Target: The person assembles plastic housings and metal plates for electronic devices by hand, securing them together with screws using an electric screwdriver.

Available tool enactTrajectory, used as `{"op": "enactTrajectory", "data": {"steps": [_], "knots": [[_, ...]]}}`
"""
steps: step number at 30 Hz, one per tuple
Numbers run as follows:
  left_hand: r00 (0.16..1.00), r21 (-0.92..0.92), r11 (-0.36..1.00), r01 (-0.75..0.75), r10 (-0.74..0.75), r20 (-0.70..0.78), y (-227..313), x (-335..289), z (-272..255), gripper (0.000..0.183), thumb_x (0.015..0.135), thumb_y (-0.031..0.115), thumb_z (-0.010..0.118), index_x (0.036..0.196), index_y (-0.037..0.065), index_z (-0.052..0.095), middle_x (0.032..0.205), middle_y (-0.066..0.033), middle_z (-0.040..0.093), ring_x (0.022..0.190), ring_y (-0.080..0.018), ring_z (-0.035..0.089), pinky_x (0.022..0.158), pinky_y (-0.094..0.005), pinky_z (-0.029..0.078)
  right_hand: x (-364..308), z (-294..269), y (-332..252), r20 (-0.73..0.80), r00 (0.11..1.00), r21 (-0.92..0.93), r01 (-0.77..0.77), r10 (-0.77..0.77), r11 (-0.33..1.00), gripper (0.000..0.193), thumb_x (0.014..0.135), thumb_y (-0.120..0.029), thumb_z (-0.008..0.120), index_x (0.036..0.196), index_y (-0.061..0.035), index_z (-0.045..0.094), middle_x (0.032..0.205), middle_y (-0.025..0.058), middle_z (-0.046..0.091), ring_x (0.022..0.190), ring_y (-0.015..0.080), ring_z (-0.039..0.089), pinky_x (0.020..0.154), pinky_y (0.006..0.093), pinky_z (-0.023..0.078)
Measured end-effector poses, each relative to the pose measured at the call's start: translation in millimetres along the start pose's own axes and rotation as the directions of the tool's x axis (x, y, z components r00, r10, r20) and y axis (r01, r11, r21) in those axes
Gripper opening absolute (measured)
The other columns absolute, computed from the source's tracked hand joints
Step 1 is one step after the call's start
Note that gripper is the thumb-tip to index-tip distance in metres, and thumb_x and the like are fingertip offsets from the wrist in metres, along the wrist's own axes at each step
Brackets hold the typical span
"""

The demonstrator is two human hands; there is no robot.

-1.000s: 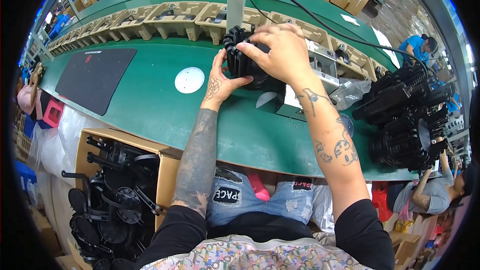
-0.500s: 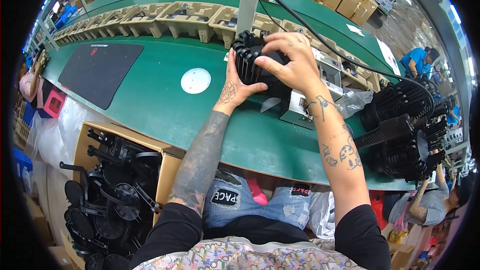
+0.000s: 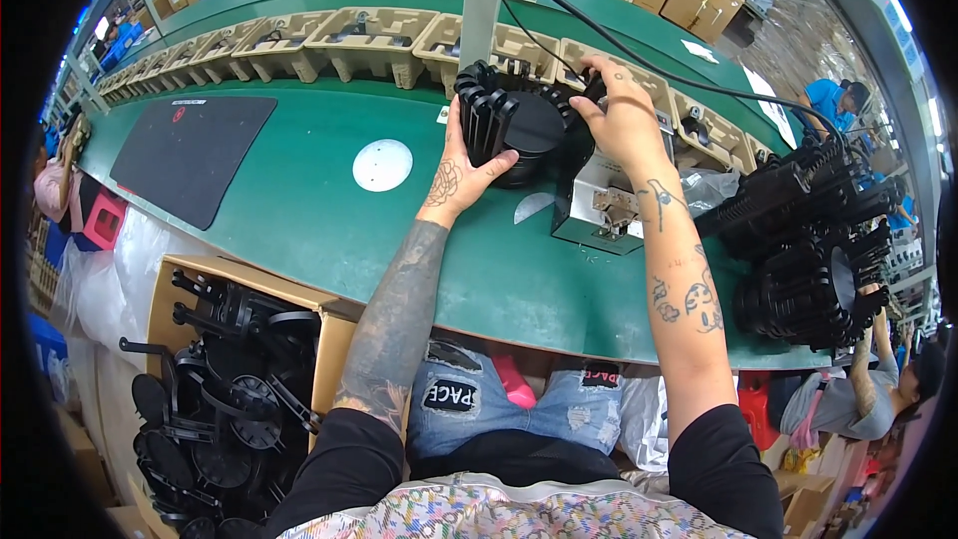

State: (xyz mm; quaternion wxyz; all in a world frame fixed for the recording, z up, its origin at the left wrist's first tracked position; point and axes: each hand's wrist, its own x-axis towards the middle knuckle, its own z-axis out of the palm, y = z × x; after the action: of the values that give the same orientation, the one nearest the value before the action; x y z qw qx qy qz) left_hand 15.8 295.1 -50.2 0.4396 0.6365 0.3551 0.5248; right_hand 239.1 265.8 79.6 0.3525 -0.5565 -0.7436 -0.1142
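A stack of black plastic parts (image 3: pixel 534 125) stands on the green bench, with round flat discs and a row of curved arms along its left and far edges. My left hand (image 3: pixel 464 175) wraps the stack's left side, thumb against the near edge of the discs. Just right of the stack, my right hand (image 3: pixel 624 120) has its thumb and forefinger curled around a black plastic part (image 3: pixel 595 90), most of which is hidden. Below that hand sits a silver metal fixture (image 3: pixel 604 200) with a small mechanism on its front.
Beige moulded trays (image 3: pixel 364 40) line the bench's far side. More black stacks (image 3: pixel 798 289) stand at the right. A white disc (image 3: pixel 382 166) and dark mat (image 3: pixel 195 155) lie leftward. A carton (image 3: pixel 334 354) of black parts is at lower left. A cable (image 3: pixel 689 80) crosses above.
My right hand has moved right, off the top of the stack to its right side, uncovering the top disc and more of the metal fixture. My left hand stays on the stack.
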Motion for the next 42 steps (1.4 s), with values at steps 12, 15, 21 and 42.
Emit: {"op": "enactTrajectory", "data": {"steps": [12,15,21,42], "knots": [[0.998,-0.170,0.984,-0.042,0.050,0.045,-7.8,3.2,-3.1,0.117,0.085,0.029,0.083,0.162,0.007,-0.001,0.155,-0.0180,0.039,0.138,-0.0268,0.046,0.113,-0.0373,0.038,1.9,2.4,-12.3,0.109,0.981,0.157,-0.175,0.159,0.972,0.065,0.084,-0.012,0.077,0.143,-0.0137,0.050,0.136,0.0198,0.059,0.119,0.0415,0.059,0.101,0.0434,0.050],[0.998,-0.195,0.981,-0.008,0.019,0.054,-5.7,2.6,-1.5,0.116,0.085,0.028,0.083,0.163,0.008,-0.001,0.154,-0.0171,0.041,0.137,-0.0259,0.048,0.112,-0.0368,0.039,0.4,-3.5,-10.2,0.110,0.989,0.193,-0.122,0.102,0.974,0.068,0.084,-0.011,0.077,0.145,-0.0168,0.048,0.135,0.0204,0.059,0.116,0.0376,0.063,0.098,0.0414,0.052],[0.998,-0.219,0.976,-0.004,0.017,0.055,-8.5,0.4,-1.1,0.118,0.083,0.030,0.085,0.162,0.006,0.001,0.153,-0.0178,0.041,0.137,-0.0265,0.047,0.113,-0.0369,0.039,0.4,-1.7,-16.3,0.172,0.940,0.266,-0.333,0.295,0.905,0.071,0.082,-0.007,0.078,0.146,-0.0187,0.049,0.114,0.0183,0.070,0.095,0.0275,0.073,0.086,0.0368,0.057],[0.965,0.224,0.974,0.021,0.039,-0.258,110.4,-89.1,-35.8,0.074,0.083,0.032,0.083,0.142,0.004,0.048,0.145,-0.0209,0.048,0.132,-0.0338,0.051,0.108,-0.0450,0.045,-265.5,-18.3,-90.3,0.047,0.961,0.330,-0.273,0.273,0.904,0.039,0.082,-0.015,0.078,0.117,-0.0042,0.063,0.123,0.0187,0.063,0.110,0.0375,0.062,0.096,0.0438,0.050]]}}
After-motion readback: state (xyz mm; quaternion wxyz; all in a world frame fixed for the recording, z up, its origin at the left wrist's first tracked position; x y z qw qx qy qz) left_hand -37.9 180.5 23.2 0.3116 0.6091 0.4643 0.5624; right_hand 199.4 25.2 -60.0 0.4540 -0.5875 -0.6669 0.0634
